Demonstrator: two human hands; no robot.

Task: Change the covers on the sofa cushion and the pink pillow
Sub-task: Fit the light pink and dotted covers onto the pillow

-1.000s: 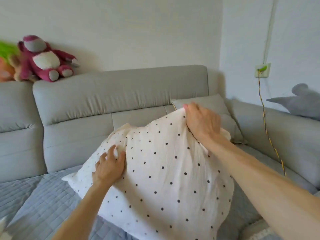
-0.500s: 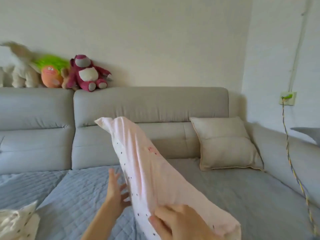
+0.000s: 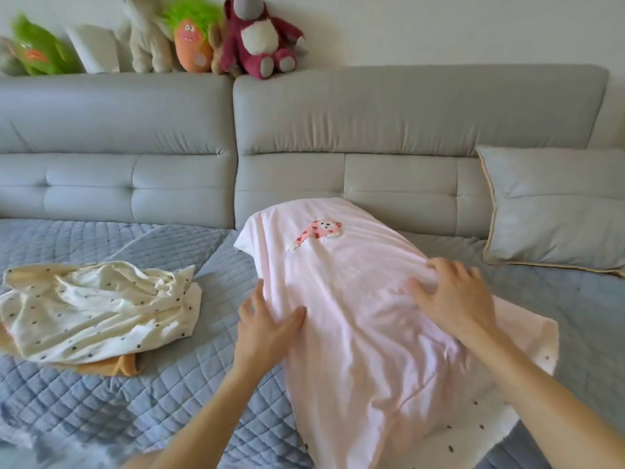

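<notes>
Pillow (image 3: 355, 316), pink, lies on sofa seat (image 3: 189, 394) under both hands: left grip (image 3: 265, 321) flat w/ fingers straight on its left edge, right grip (image 3: 451, 296) spread, pressing top. Risk: dotted inner layer (image 3: 480, 418) peeks out near end; smoothing w/o tucking could leave it bunched. Long axis runs away from grips toward backrest (image 3: 406, 123), applique end far.

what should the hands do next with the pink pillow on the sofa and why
Probably smooth the cover toward the near end: both the left hand and right hand lie spread on the pink embroidered fabric pillow, which shows wrinkles, and dotted white fabric still pokes out there.
</notes>
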